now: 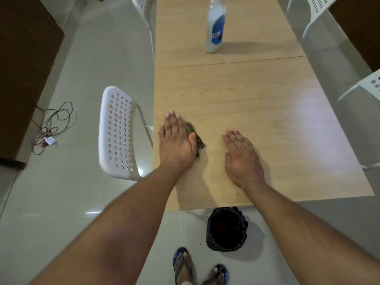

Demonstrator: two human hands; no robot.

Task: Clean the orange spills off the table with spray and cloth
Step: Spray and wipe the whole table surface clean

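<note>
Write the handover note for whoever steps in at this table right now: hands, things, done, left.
Left hand: flat, fingers straight, pressing the dark cloth on the table near its left edge.
Right hand: flat and open beside it, holding nothing.
Spray bottle: upright at the far end, untouched.
Done: most of the tabletop shows no orange.
Left: small specks near the front edge, orange marks on the white chair, specks on the floor by the black bin.

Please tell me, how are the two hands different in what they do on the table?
The left hand presses flat on a dark cloth, while the right hand lies on bare table with nothing under it. The left hand is near the table's left edge; the right hand is nearer the middle. Both are open, palms down, fingers straight.
</note>
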